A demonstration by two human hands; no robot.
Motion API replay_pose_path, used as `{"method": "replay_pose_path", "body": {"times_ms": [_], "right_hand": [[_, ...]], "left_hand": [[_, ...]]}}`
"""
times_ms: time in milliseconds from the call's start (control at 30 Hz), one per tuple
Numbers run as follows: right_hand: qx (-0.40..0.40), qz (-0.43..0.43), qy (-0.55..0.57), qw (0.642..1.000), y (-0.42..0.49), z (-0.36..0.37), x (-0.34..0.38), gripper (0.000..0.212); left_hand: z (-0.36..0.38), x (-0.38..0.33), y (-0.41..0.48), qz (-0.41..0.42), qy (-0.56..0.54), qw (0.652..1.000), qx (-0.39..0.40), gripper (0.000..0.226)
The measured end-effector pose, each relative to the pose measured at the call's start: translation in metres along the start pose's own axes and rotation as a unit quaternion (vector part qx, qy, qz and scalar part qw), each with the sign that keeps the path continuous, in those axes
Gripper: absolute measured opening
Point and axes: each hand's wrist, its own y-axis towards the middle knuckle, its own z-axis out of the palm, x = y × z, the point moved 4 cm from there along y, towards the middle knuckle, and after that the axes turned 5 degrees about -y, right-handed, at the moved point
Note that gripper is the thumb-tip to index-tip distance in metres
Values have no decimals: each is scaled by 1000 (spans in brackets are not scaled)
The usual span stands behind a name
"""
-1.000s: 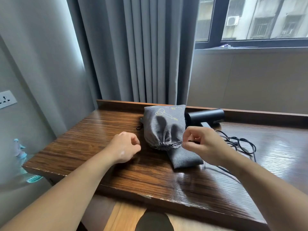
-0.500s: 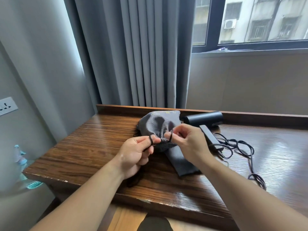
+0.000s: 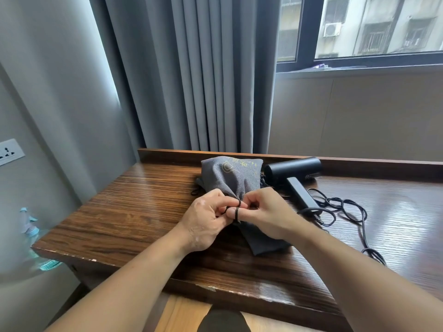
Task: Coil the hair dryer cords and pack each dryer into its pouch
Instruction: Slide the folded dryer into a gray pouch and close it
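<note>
A stuffed grey pouch (image 3: 231,174) with yellow print lies at the back of the wooden desk (image 3: 134,212), its mouth gathered shut toward me. My left hand (image 3: 206,221) and my right hand (image 3: 266,212) meet at that mouth, both pinching the black drawstring (image 3: 237,213), which loops around a fingertip. A second, flat grey pouch (image 3: 263,240) lies under my right hand. To the right a black hair dryer (image 3: 293,168) rests on the desk with its black cord (image 3: 345,209) sprawled loosely.
Grey curtains (image 3: 215,75) hang behind the desk, with a window (image 3: 374,27) at the upper right. A raised wooden lip (image 3: 167,153) runs along the desk's back edge. A wall socket (image 3: 9,152) and a blue-capped spray bottle (image 3: 28,226) are at the left.
My hands, apart a second ago with the drawstring pulled out to the right, have come together at the pouch mouth. The drawstring now wraps around a finger.
</note>
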Motion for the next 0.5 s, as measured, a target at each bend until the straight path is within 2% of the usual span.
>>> {"method": "replay_pose_path", "body": {"times_ms": [167, 300, 433, 500], "right_hand": [[-12, -57, -188, 980, 0, 4, 10, 37], [1, -64, -223, 973, -2, 10, 8, 26], [6, -87, -263, 961, -5, 6, 11, 32], [-19, -102, -245, 964, -6, -4, 10, 23]], "left_hand": [[-7, -10, 3, 48, 146, 988, 3, 14], [-6, -13, 2, 76, 197, 977, -5, 10], [-5, -16, 1, 92, 211, 973, -12, 10], [-10, -19, -2, 54, 191, 980, -7, 6]]}}
